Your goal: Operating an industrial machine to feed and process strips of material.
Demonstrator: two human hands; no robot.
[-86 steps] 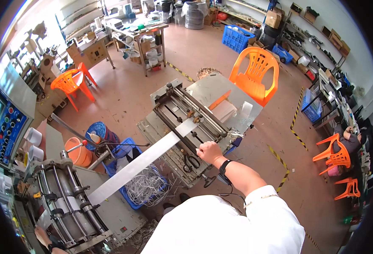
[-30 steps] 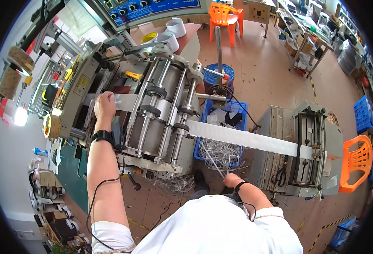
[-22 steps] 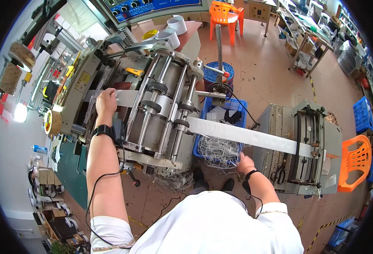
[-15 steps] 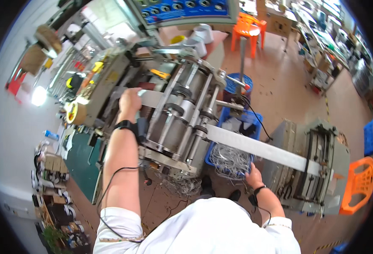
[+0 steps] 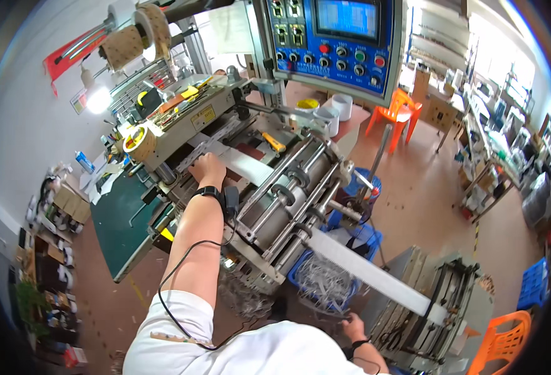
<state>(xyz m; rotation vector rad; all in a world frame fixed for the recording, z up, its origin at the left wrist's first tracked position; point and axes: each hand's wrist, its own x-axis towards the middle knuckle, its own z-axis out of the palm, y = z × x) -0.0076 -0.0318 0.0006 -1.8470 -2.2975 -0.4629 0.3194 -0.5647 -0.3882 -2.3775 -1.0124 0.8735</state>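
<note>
A: What sits off to the left of the left hand (image 5: 208, 169)?

B: A roll of brown tape (image 5: 139, 142) with a yellow core lies on the machine, just to the left of the hand, and a yellow rectangular label (image 5: 203, 117) is stuck on the machine's side, a little beyond the fingers. Farther up and left, a red banner (image 5: 69, 52) slants across the white wall.

A: And the hand itself?

B: It lies palm down, fingers spread flat on the white strip (image 5: 325, 249), pressing rather than gripping. A black band sits on the wrist, with a black cable trailing down the forearm.

A: Which way does the strip run?

B: Its long axis slants from under the left hand, through the rollers (image 5: 288, 197), down to the right, ending at the grey machine (image 5: 441, 306) just beyond the right hand (image 5: 353, 327).

A: The right hand?

B: Low under the strip, near its right end, not clearly touching it. It looks loosely curled, but I cannot tell whether it holds anything.

A: Counts?

B: One strip, one blue control panel (image 5: 335, 44) far beyond the left hand, two orange chairs (image 5: 398, 114), one blue basket (image 5: 338, 262) of white scraps under the strip.
</note>
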